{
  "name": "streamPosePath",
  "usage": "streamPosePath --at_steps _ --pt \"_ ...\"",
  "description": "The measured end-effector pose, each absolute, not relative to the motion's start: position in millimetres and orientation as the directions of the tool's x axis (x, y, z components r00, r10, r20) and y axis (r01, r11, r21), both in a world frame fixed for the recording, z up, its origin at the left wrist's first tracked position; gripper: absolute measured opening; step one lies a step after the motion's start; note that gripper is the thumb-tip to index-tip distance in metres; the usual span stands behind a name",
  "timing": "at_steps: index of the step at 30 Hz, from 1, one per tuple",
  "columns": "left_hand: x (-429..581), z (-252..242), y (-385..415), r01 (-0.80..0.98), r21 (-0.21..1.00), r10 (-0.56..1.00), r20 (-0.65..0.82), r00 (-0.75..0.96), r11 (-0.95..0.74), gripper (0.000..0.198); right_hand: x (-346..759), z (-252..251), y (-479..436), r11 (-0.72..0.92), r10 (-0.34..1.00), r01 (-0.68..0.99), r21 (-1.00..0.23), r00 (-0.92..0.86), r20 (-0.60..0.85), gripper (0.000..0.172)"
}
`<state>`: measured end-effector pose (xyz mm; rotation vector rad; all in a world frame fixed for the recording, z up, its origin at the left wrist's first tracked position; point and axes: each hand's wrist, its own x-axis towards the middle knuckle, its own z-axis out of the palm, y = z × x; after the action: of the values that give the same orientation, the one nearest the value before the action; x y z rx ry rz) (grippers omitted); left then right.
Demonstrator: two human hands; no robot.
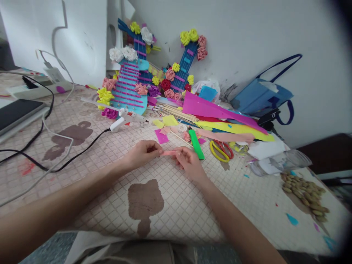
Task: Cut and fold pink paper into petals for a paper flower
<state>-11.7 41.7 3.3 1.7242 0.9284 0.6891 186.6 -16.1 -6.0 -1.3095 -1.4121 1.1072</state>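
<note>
A small pink strip of paper (168, 153) stretches between my two hands, a little above the table. My left hand (143, 154) pinches its left end between thumb and forefinger. At the other end, the fingers of my right hand (189, 161) are closed on the strip, with the rest curled beneath. Just beyond my right hand lies a bright green tube-shaped thing (196, 143). Scissors with yellow and red handles (220, 151) rest to its right. Beyond my hands are a magenta paper square (161, 136) and a thin wooden stick (181, 139).
A white glue gun (123, 119) with a black cord stands beyond my left hand. Decorated blue paper pieces with paper flowers (129, 84) lean at the back. Coloured paper sheets (220, 113), a blue bag (264, 93) and a nut-like pile (304, 194) are to the right.
</note>
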Motion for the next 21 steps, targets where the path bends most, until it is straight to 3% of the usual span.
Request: streamPosePath --at_steps 7,17,21 --pt "-10 4 39 0.318 0.89 0.844 0.124 0.521 -0.327 0.024 181 -5 -18 0.141 0.99 0.264 -0.954 -0.009 0.143 0.024" --pt "-12 -3 42 0.311 0.91 0.85 0.08 0.521 -0.276 0.025 184 -13 -17 0.121 0.989 0.271 -0.955 0.049 0.139 0.018" --pt "-12 -2 56 0.302 0.909 0.869 0.114 0.482 -0.287 0.024 210 -3 -12 0.171 0.949 0.483 -0.859 0.155 0.275 0.018"
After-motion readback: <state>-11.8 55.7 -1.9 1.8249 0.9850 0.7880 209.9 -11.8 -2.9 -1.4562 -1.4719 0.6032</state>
